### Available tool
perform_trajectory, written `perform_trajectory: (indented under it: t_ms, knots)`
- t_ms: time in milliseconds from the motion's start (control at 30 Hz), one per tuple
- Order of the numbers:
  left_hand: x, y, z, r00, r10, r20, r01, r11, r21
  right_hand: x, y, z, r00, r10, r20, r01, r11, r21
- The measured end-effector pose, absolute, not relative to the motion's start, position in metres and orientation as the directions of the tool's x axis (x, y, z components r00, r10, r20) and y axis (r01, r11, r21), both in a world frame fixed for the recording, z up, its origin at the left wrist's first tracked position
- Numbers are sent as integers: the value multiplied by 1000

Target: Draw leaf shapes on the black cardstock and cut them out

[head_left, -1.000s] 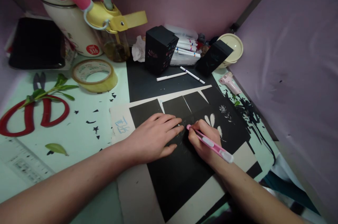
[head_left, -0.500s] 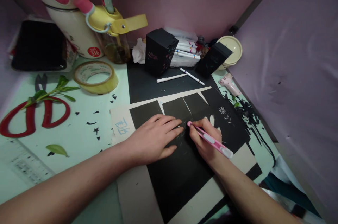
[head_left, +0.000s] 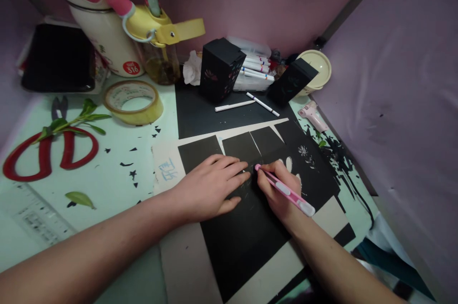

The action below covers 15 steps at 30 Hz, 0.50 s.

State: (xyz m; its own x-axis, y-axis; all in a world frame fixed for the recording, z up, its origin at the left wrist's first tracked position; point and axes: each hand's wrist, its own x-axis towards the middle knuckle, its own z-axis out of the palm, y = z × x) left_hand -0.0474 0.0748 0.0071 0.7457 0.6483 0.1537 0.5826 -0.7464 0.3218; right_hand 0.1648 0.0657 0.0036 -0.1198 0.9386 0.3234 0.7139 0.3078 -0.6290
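Black card (head_left: pixel 246 256) with cut slits along its far edge and cut-out petal and flower shapes at its right lies on a pale board (head_left: pixel 186 266). My left hand (head_left: pixel 211 187) rests flat on the card, fingers stretched to the right. Beside its fingertips, my right hand (head_left: pixel 279 189) grips a pink and white craft knife (head_left: pixel 286 191) like a pen. The knife's front end points down at the card near faint drawn lines; its blade tip is too small to make out.
Red-handled scissors (head_left: pixel 46 151), a tape roll (head_left: pixel 134 103) and a clear ruler (head_left: pixel 39 218) lie at left. Two bottles stand behind them. Black boxes (head_left: pixel 222 70), white pens (head_left: pixel 234 106) and a lidded tub (head_left: pixel 317 68) are at the back. Black paper scraps (head_left: pixel 336 156) litter the right.
The view has shifted slightly, so the surroundings appear a little further right. Both hands keep nearly the same place on the card, the craft knife still in my right hand.
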Motion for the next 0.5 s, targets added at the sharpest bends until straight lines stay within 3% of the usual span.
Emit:
perform_trajectory:
  t_ms: [233,500]
  knots:
    - [-48,75,6,738,657,152,584,-736,343,166,67,1,-178,923,340,729,356,-584]
    - [-46,75,7,740,656,144,588,-736,335,168,63,4,-201,934,296,697,348,-627]
